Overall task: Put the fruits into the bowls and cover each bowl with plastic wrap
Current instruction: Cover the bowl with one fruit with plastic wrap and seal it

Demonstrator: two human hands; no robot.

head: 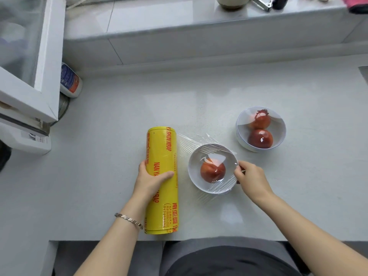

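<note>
A big yellow roll of plastic wrap (162, 156) lies lengthwise on the grey counter, and my left hand (150, 179) grips its middle. A sheet of clear film (186, 141) runs from the roll over the near white bowl (194, 177), which holds one red fruit (212, 171). My right hand (252, 179) pinches the film at that bowl's right rim. The far white bowl (242, 139) holds two red fruits (260, 138) under a smooth film cover.
A white bottle with a blue and orange label (70, 80) lies at the back left beside a white glass-fronted cabinet (27, 66). A raised ledge (199, 20) with jars and a pink cloth runs along the back. The counter's front edge is near my body.
</note>
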